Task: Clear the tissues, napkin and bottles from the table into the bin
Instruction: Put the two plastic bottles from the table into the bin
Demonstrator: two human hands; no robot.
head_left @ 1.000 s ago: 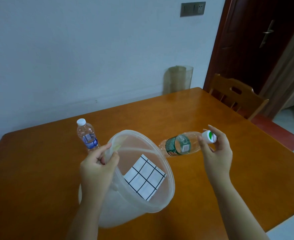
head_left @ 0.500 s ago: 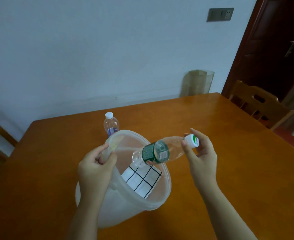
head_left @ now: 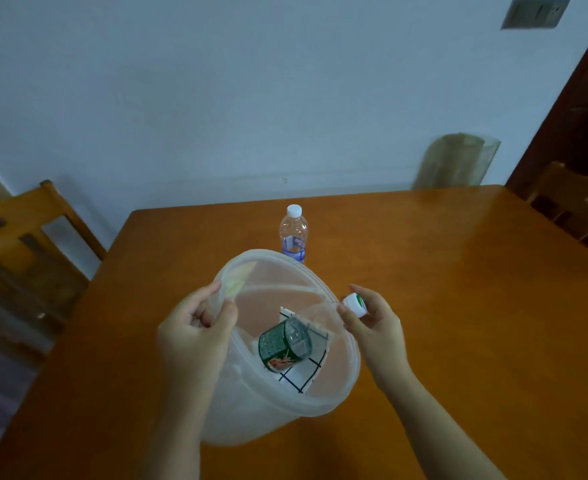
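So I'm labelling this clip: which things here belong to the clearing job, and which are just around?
Part of the job:
bin, held at its rim by the left hand
green-label bottle, held by its cap in the right hand
checked napkin in the bin
blue-label bottle, upright on the table

Just around:
chairs
wall socket
door

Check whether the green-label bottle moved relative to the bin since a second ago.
Yes. The green-label bottle went from outside the bin, on its right, to base-down inside its mouth, with the right hand on its cap.

Dim, bluish light; glare on table (head_left: 465,237); motion blur; bowed wide-angle edges
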